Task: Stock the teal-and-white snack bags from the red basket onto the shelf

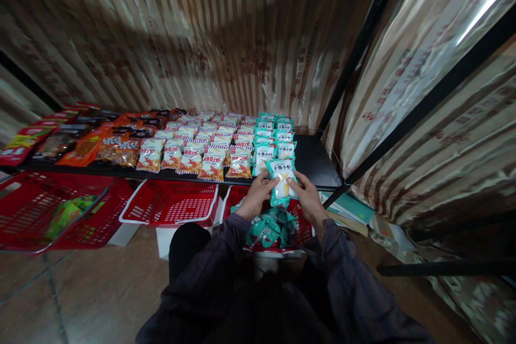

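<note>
I hold one teal and white snack packet (282,180) upright between both hands, just in front of the black shelf's (318,164) front edge. My left hand (258,197) grips its left side and my right hand (307,197) grips its right side. Directly below my hands a red basket (305,231) holds several more teal packets (270,228). On the shelf, rows of matching teal packets (276,137) stand at the right, beside rows of red and white packets (201,148).
Orange and red snack bags (100,145) fill the shelf's left part. Two more red baskets (171,204) (52,209) sit under the shelf, the left one holding a green bag (66,215). Striped curtains hang behind and to the right, with black frame bars (423,107).
</note>
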A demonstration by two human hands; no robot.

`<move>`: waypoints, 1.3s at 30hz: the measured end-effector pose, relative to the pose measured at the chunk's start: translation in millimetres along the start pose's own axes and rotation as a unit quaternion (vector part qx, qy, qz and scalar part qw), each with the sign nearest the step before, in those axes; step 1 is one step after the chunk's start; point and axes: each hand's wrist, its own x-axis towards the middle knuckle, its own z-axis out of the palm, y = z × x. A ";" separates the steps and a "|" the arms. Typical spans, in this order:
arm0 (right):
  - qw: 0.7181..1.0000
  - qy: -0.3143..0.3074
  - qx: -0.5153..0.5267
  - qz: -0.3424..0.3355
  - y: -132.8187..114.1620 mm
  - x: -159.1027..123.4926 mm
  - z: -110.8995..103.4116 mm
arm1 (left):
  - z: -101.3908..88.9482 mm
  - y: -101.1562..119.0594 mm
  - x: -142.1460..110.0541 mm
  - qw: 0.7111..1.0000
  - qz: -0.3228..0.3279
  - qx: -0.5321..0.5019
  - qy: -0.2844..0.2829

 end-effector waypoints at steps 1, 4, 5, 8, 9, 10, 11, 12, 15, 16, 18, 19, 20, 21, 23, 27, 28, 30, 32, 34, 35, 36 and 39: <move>1.000 0.004 -0.004 -0.002 0.1 0.7 0.6 | 0.3 -0.8 -0.6 1.000 -0.003 -0.003 -0.008; 1.000 0.008 -0.014 -0.002 -0.9 1.6 2.6 | 2.0 -3.6 -0.9 1.000 0.002 -0.024 -0.016; 1.000 0.009 -0.015 0.001 -1.9 1.2 3.1 | 2.5 -4.7 -0.2 0.999 0.004 -0.033 -0.012; 1.000 0.001 -0.014 0.010 -6.0 -2.3 3.3 | 3.0 -7.8 3.8 0.998 0.017 -0.052 0.004; 1.000 -0.005 -0.015 0.012 -7.4 -4.1 2.6 | 2.8 -8.5 5.4 0.998 0.026 -0.058 0.004; 1.000 -0.010 -0.016 0.014 -8.4 -6.1 1.6 | 2.3 -8.8 7.1 0.997 0.037 -0.064 0.004; 1.000 -0.013 -0.017 0.017 -9.1 -8.1 0.3 | 1.7 -8.8 8.7 0.996 0.047 -0.070 0.004; 1.000 -0.015 -0.017 0.022 -9.3 -9.9 -1.2 | 1.0 -8.3 10.3 0.996 0.055 -0.076 0.004; 0.999 -0.025 -0.003 0.037 -7.3 -13.6 -5.7 | -0.7 -5.7 13.9 0.994 0.059 -0.094 0.023; 0.999 -0.028 0.004 0.038 -6.1 -14.3 -6.9 | -1.0 -4.9 14.8 0.993 0.056 -0.101 0.034; 0.999 -0.028 0.022 0.034 -3.3 -15.0 -8.1 | -0.9 -4.4 15.8 0.991 0.048 -0.109 0.054; 0.999 -0.027 0.029 0.031 -1.8 -15.3 -8.2 | -0.6 -4.8 15.9 0.991 0.044 -0.110 0.060; 0.999 -0.027 0.033 0.029 -0.1 -15.5 -8.0 | -0.1 -5.8 15.9 0.991 0.041 -0.110 0.062; 0.999 -0.027 0.036 0.030 1.7 -15.9 -7.6 | 0.7 -7.2 15.6 0.991 0.040 -0.112 0.061; 0.998 -0.024 0.041 0.032 5.8 -16.9 -6.2 | 2.6 -10.5 14.9 0.990 0.041 -0.125 0.056; 0.998 0.010 0.060 0.030 13.2 -20.2 -2.0 | 6.2 -15.3 13.6 0.985 0.045 -0.151 0.064; 0.997 0.017 0.067 0.029 14.1 -21.1 -0.8 | 6.7 -15.7 13.4 0.985 0.047 -0.152 0.068; 0.996 0.024 0.079 0.027 14.4 -22.7 1.7 | 7.0 -15.9 13.3 0.985 0.049 -0.148 0.077; 0.996 0.031 0.086 0.019 13.0 -23.7 3.7 | 6.4 -15.6 13.1 0.986 0.049 -0.139 0.081; 0.995 0.038 0.087 0.008 10.8 -23.8 4.7 | 5.1 -15.2 12.2 0.988 0.039 -0.127 0.084; 0.995 0.040 0.086 0.004 9.7 -23.7 4.8 | 4.1 -14.8 11.6 0.989 0.030 -0.120 0.083; 0.996 0.041 0.084 0.001 8.6 -23.4 4.7 | 2.9 -14.2 10.9 0.990 0.021 -0.115 0.079; 0.996 0.034 0.076 -0.012 5.5 -23.1 3.1 | -2.3 -11.1 10.0 0.993 0.013 -0.102 0.057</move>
